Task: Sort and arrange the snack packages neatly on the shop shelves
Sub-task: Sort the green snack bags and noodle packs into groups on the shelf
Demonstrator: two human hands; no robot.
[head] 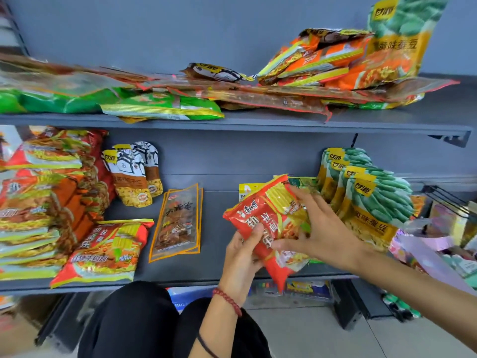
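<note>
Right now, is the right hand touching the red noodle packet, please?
Touching. In the head view the right hand holds the red noodle packet, which the left hand also grips.

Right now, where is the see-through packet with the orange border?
The see-through orange-bordered packet lies on the lower grey shelf, left of centre in the head view, between a flat red noodle packet and the held red packet.
</note>
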